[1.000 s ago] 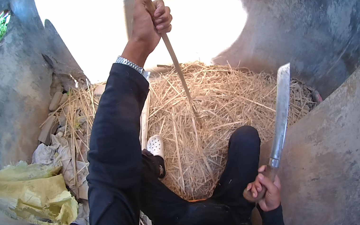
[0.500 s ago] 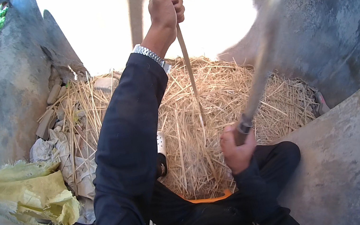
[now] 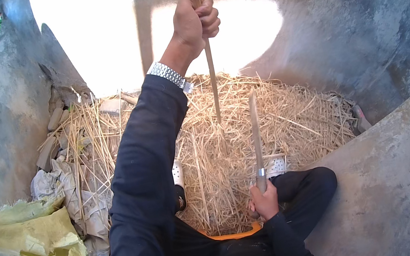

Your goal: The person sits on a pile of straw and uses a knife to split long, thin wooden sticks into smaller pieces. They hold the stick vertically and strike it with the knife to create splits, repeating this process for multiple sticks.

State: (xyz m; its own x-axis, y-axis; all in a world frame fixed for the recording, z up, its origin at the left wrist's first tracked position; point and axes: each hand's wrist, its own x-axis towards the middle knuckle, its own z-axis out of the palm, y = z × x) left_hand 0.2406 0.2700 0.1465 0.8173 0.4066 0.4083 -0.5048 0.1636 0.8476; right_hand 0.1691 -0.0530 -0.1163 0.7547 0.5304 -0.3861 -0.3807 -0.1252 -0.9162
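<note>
Raised high in front of me, my left hand (image 3: 196, 21) is closed around the upper end of a thin, flat, pale strip (image 3: 212, 74) that looks like split bamboo. The strip hangs almost upright, and its lower end is hard to pick out against the straw. Low and close to my right knee, my right hand (image 3: 265, 203) grips the handle of a long-bladed knife (image 3: 257, 138). The blade points away from me, to the right of the strip and apart from it. Beneath both hands lies a thick heap of straw-like shavings (image 3: 214, 181).
White clogs (image 3: 276, 165) show beside my legs. A torn yellow woven sack (image 3: 37, 234) and crumpled pale sheeting (image 3: 90, 225) lie at left. Concrete walls (image 3: 364, 34) curve round the heap, with a bright sunlit patch behind. An orange edge (image 3: 232, 235) shows between my legs.
The knife has swung down from its raised, blurred position at upper right to beside the strip. My right hand has dropped slightly; my left hand and the strip have shifted a little lower.
</note>
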